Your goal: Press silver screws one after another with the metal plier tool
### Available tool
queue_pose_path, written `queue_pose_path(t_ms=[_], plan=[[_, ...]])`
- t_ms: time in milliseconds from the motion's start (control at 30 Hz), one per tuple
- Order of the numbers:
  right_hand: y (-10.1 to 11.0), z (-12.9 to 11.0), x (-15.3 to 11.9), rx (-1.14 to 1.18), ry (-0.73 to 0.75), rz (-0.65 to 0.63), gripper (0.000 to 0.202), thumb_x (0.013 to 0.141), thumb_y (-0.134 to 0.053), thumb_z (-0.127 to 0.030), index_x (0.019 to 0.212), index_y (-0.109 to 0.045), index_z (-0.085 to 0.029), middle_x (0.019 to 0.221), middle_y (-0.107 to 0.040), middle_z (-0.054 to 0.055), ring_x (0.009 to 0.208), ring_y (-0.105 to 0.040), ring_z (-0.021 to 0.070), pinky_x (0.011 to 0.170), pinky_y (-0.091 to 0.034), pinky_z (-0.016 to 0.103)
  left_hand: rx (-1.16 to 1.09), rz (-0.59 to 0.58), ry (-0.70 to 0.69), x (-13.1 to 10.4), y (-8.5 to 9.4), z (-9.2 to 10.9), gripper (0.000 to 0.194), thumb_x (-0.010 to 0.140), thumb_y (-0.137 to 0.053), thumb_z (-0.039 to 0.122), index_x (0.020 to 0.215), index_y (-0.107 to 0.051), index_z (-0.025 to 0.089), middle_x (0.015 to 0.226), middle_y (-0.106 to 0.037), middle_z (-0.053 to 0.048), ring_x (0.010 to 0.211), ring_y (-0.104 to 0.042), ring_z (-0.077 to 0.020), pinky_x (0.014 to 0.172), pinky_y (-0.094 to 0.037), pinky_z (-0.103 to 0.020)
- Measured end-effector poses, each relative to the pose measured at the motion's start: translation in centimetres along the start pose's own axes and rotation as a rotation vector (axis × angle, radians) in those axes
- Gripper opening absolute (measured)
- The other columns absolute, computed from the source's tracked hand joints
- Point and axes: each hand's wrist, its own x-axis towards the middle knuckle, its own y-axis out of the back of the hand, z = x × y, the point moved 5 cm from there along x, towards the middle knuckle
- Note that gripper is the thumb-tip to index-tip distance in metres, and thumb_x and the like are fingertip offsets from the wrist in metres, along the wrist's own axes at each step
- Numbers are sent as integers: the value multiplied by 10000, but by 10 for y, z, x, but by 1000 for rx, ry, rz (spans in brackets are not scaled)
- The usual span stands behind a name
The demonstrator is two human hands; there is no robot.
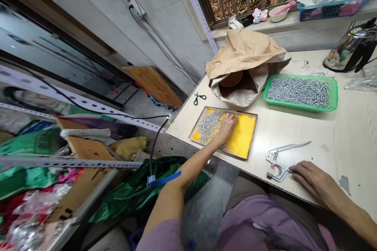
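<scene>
On the tabletop (pixel 306 125), the left hand (pixel 226 127) curls over metal pins (pixel 208 126) in the yellow tray (pixel 244 135) — whether its fingers grip any is hidden — and a hard sweep could spill some, while the right hand (pixel 312 178), grip unclear, touches the hand press (pixel 283 173).

— What colour shows inside the tray (pixel 245 135)?
— Bright yellow, with silvery metal pieces (pixel 209 125) across part of it.
— And the basket (pixel 333 98)?
— Green; the metal pins (pixel 299 92) in it are silver-grey, as is the hand tool (pixel 283 171).
— The tabletop (pixel 306 129)?
— Pale cream, faintly grained. The paper bag (pixel 247 51) is brown, the sleeve (pixel 161 236) purple.
</scene>
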Motion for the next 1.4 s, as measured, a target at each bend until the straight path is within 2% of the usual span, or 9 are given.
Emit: queue_pose_path(t_ms=[100,267,600,800,900,967,1100,1200,1400], plan=[[-7,-7,-7,-96,28,93,303,1003,-384,-357,1054,-651,-225,890,-675,72,809,-647,196,689,-537,318,6,-82,-62,1,-5,-9,205,934,-471,134,884,-670,141,983,-626,-117,974,-521,-235,858,-456,-356],[-9,-16,-7,-246,80,169,263,1004,-392,-275,1113,-612,-181,868,-658,64,768,-609,187,647,-504,302,-43,-91,-75,-5,-11,-18,237,916,-409,90,902,-642,130,982,-604,-114,975,-497,-230,864,-433,-352],[-9,-20,-9,-277,36,114,253,990,-394,-219,1109,-616,-191,849,-638,71,764,-566,203,641,-450,307,-109,-12,167,-15,-10,-36,216,875,-481,149,749,-657,133,853,-612,-101,868,-554,-221,805,-450,-339],[-11,-18,-10,-311,42,150,256,994,-388,-228,1102,-617,-189,854,-637,74,760,-555,203,654,-441,311,-91,20,211,-18,6,-32,196,840,-507,131,720,-662,132,859,-647,-113,910,-580,-236,794,-468,-330],[-14,-18,-9,-325,26,132,284,991,-362,-187,1099,-624,-178,863,-631,80,767,-549,201,657,-440,311,-219,49,212,-25,19,-14,173,830,-521,130,753,-676,141,847,-674,-89,864,-601,-205,793,-474,-308],[-15,-19,-9,-337,-2,93,297,974,-357,-144,1065,-637,-178,857,-622,83,768,-539,203,655,-432,315,-454,18,239,-36,22,9,138,821,-559,173,776,-687,150,790,-678,-52,752,-607,-165,723,-479,-270],[-13,-21,-7,-330,-67,-3,311,912,-390,-62,1046,-641,-190,894,-617,89,810,-527,208,693,-427,323,-939,-316,331,-69,7,78,172,795,-623,289,818,-705,139,582,-588,20,490,-502,-94,481,-380,-198],[-10,-24,-6,-313,-89,-43,313,902,-407,-55,1071,-635,-186,932,-615,94,835,-522,209,714,-429,324,-1058,-508,388,-92,-8,121,182,752,-675,300,772,-699,120,486,-493,65,404,-386,-53,422,-298,-181],[-11,-23,-9,-322,-104,-37,327,885,-429,-26,1092,-634,-175,928,-603,94,841,-506,212,703,-410,313,-1062,-610,506,-108,-31,137,226,762,-673,320,680,-663,110,439,-420,85,368,-320,-38,379,-223,-185]])
